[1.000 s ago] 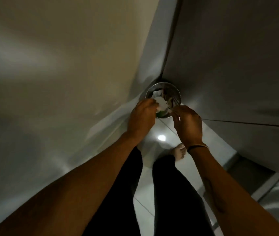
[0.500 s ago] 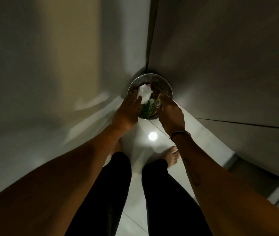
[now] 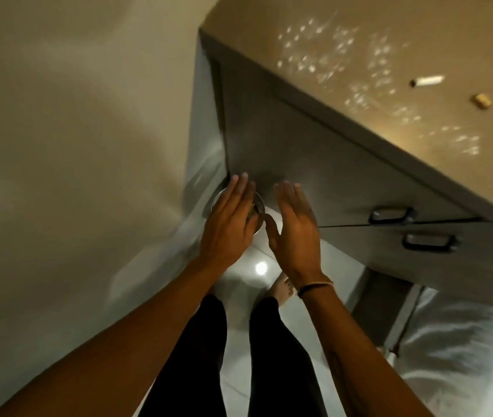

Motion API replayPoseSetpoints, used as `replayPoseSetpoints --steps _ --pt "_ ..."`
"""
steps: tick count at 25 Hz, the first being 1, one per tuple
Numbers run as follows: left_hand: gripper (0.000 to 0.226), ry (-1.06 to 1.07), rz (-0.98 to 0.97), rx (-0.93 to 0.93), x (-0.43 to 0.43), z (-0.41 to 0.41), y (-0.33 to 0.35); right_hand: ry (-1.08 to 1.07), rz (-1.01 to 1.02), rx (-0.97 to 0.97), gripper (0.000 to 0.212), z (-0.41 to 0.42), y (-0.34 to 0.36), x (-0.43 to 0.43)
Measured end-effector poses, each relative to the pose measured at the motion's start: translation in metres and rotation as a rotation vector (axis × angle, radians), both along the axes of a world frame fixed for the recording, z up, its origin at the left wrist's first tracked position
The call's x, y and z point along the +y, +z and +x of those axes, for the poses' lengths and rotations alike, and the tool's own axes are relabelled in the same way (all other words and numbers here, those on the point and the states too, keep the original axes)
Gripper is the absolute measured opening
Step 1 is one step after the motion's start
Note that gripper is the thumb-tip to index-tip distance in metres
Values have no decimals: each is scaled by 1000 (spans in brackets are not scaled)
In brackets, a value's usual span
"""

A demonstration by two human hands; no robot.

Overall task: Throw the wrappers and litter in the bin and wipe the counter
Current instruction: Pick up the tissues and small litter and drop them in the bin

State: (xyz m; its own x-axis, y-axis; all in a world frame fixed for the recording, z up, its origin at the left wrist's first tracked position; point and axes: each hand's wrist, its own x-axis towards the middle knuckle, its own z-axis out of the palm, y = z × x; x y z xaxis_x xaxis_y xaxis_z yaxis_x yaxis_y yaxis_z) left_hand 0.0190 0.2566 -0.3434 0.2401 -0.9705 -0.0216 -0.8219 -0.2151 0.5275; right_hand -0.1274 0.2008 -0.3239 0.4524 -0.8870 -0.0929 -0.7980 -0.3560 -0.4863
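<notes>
A round metal bin point(image 3: 258, 206) stands on the floor in the corner between the wall and the cabinet, mostly hidden behind my left hand point(image 3: 229, 227). My left hand is flat, fingers apart, empty, above the bin. My right hand point(image 3: 296, 230) is beside it, open and empty, palm facing left. On the beige counter point(image 3: 314, 49) at the upper right lie a small white roll of litter point(image 3: 427, 81) and a small tan scrap point(image 3: 482, 101).
Grey cabinet front point(image 3: 314, 164) with two dark handles point(image 3: 391, 216) point(image 3: 428, 242) stands on the right. A plain wall point(image 3: 74, 130) fills the left. My legs and a bare foot point(image 3: 283, 288) are on the glossy tiled floor below.
Both hands let go of the wrappers in the bin and lifted above it with fingers spread. My view tilted up, bringing the counter top into sight.
</notes>
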Motion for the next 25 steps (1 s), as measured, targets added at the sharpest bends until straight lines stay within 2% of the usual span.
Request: replayPoseSetpoints --steps 3,8,11,15,19,22,25 --pt "63 -51 -196 -43 -14 -6 77 -56 -216 -105 60 -10 86 -2" --pt "66 -88 -415 -27 -25 -16 172 -145 -434 -265 50 -41 194 -11" --pt "62 -164 -499 -56 -66 -26 223 -243 -504 -265 44 -66 236 -29" --pt "38 -242 -408 -125 -133 -51 272 -323 -385 -116 42 -87 249 -71" --pt "42 -326 -177 -274 -186 -69 275 -236 -234 39 47 -84 239 -122" --pt "26 -352 -116 -345 -200 -70 260 -200 -274 142 32 -77 233 -139" --pt "9 -350 -121 -372 -201 -73 250 -213 -310 163 15 -79 231 -144"
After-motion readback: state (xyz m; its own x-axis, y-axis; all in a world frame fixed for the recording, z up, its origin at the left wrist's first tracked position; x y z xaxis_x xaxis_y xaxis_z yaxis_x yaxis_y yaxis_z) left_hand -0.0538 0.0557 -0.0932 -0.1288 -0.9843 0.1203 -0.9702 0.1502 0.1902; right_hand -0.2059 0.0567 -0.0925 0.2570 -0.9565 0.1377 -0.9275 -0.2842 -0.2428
